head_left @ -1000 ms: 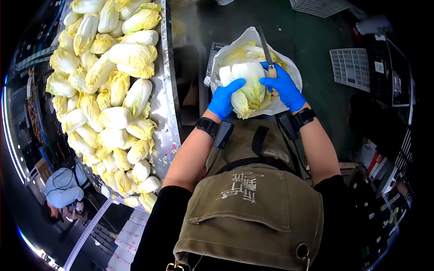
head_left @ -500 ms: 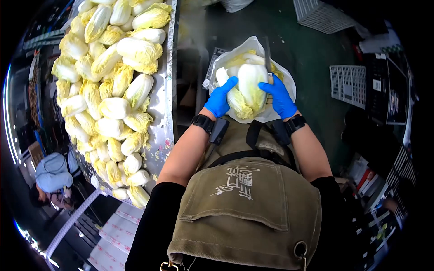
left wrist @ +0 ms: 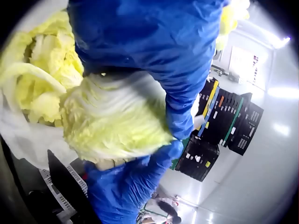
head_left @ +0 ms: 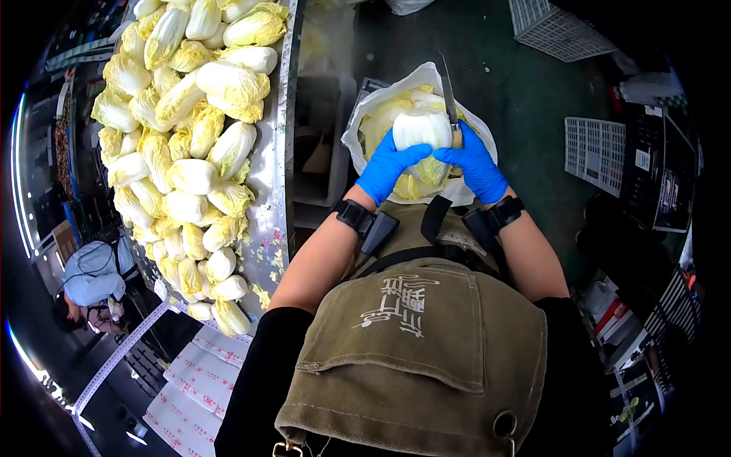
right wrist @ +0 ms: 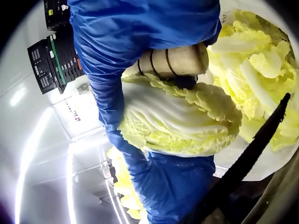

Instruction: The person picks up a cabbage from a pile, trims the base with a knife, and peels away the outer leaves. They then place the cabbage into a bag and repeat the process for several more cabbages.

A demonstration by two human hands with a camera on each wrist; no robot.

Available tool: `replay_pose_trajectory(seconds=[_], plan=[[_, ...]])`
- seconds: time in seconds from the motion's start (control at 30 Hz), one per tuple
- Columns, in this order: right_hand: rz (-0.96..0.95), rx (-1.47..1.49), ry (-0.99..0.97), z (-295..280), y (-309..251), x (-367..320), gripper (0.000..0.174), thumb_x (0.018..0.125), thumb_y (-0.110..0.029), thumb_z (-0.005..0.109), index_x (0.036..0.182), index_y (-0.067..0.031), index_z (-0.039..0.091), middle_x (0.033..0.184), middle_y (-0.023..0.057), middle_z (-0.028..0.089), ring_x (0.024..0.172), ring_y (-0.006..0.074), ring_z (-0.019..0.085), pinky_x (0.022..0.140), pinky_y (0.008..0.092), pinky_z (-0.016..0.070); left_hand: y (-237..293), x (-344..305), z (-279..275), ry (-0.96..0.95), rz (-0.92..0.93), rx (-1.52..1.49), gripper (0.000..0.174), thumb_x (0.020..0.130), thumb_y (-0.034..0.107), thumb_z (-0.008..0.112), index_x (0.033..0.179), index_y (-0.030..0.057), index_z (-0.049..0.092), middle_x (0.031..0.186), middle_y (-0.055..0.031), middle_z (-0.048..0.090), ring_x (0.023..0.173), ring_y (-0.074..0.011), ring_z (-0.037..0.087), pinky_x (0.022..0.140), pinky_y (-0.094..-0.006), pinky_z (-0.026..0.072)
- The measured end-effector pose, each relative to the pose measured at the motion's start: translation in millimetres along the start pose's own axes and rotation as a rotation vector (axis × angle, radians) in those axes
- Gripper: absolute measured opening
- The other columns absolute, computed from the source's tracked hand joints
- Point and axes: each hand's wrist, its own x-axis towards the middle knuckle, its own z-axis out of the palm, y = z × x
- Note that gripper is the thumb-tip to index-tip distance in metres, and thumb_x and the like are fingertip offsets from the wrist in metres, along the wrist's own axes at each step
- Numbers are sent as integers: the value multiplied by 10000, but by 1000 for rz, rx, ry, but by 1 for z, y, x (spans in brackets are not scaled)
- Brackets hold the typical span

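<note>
A pale napa cabbage [head_left: 422, 131] is between my two blue-gloved hands, over an open white bag [head_left: 352, 137] with loose yellow leaves [left wrist: 51, 70] inside. My left hand [head_left: 390, 169] grips the cabbage from its left side, thumb across the near face. In my right hand [head_left: 476, 164] is a knife [head_left: 448, 90], its blade pointing away from me. The fingers curl round its wooden handle [right wrist: 175, 62], which lies alongside the cabbage, while the right thumb presses on the cabbage. In the left wrist view, the thumbs meet at the cabbage's leafy end.
To the left, a metal table [head_left: 270, 190] carries a large heap of napa cabbages [head_left: 186, 175]. White plastic crates [head_left: 594, 152] stand on the dark green floor at the right. White boxes [head_left: 190, 388] lie behind on the left, near another person [head_left: 95, 278].
A leaf at the cabbage's left side has come away and is no longer in my left hand. The cabbage has turned, and my left hand has shifted right round it. The knife stays in my right hand.
</note>
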Motion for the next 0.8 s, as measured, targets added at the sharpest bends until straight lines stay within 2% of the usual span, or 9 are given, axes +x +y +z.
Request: replay_pose_trajectory(seconds=[0.1, 0.2, 0.3, 0.43, 0.47, 0.57, 0.7, 0.73, 0.8], plan=[[0, -32, -32, 3, -5, -2, 628, 758, -72, 746, 1304, -11, 442, 1180, 93, 576, 1074, 202, 579, 931, 323, 484, 6, -6, -5, -47, -33, -61, 585, 832, 171, 678, 1346, 54, 425, 1256, -81, 541, 1151, -188, 523, 980, -314, 425], [63, 151, -58, 7, -5, -2, 617, 776, -76, 725, 1317, -19, 434, 1187, 97, 574, 1077, 211, 581, 937, 326, 482, 11, -14, -20, -142, -144, -311, 600, 843, 218, 659, 1364, 55, 409, 1287, -86, 521, 1185, -208, 505, 1010, -340, 405], [101, 260, -22, 4, 2, -1, 607, 788, -80, 707, 1326, -33, 429, 1190, 97, 574, 1098, 213, 574, 937, 324, 484, 4, -14, -37, -175, -81, -366, 630, 854, 271, 644, 1387, 58, 383, 1331, -84, 491, 1231, -219, 470, 1045, -352, 367], [212, 246, 101, -8, -6, -8, 578, 840, -104, 650, 1355, -62, 392, 1231, 88, 554, 1090, 211, 583, 908, 327, 501, 7, -14, -51, -32, 35, -448, 697, 842, 291, 682, 1411, 70, 344, 1371, -65, 458, 1259, -215, 444, 1083, -362, 332], [114, 305, 106, -12, -1, -8, 548, 852, -117, 648, 1339, -50, 407, 1235, 91, 551, 1090, 216, 587, 906, 326, 505, 12, -16, -49, -28, 94, -333, 820, 829, 411, 670, 1456, 81, 258, 1465, -50, 347, 1342, -221, 339, 1123, -397, 255], [71, 166, 122, -19, 9, -2, 475, 827, -109, 677, 1254, -31, 485, 1133, 99, 602, 985, 208, 636, 829, 333, 549, 19, -16, -54, -50, 141, -377, 816, 835, 404, 667, 1460, 89, 248, 1458, -41, 352, 1347, -214, 328, 1121, -402, 263], [61, -259, 132, -21, 19, 3, 482, 792, -137, 735, 1215, -27, 530, 1214, 88, 566, 1088, 200, 562, 913, 326, 492, 30, -27, -54, -79, 63, -251, 744, 844, 422, 646, 1419, 77, 323, 1359, -117, 463, 1244, -263, 462, 1064, -419, 356], [0, -398, 147, -20, 22, 3, 497, 777, -152, 757, 1206, -23, 544, 1225, 78, 561, 1126, 190, 522, 943, 315, 454, 38, -31, -42, -72, 46, -291, 727, 827, 388, 658, 1393, 51, 351, 1305, -158, 504, 1186, -294, 510, 1032, -424, 391], [-9, -293, 161, -5, 7, -7, 514, 763, -158, 768, 1207, -27, 545, 1217, 79, 564, 1114, 181, 523, 944, 319, 446, 42, -37, -33, -123, 28, -287, 744, 796, 353, 673, 1387, 33, 352, 1306, -166, 502, 1183, -306, 509, 1027, -425, 397]])
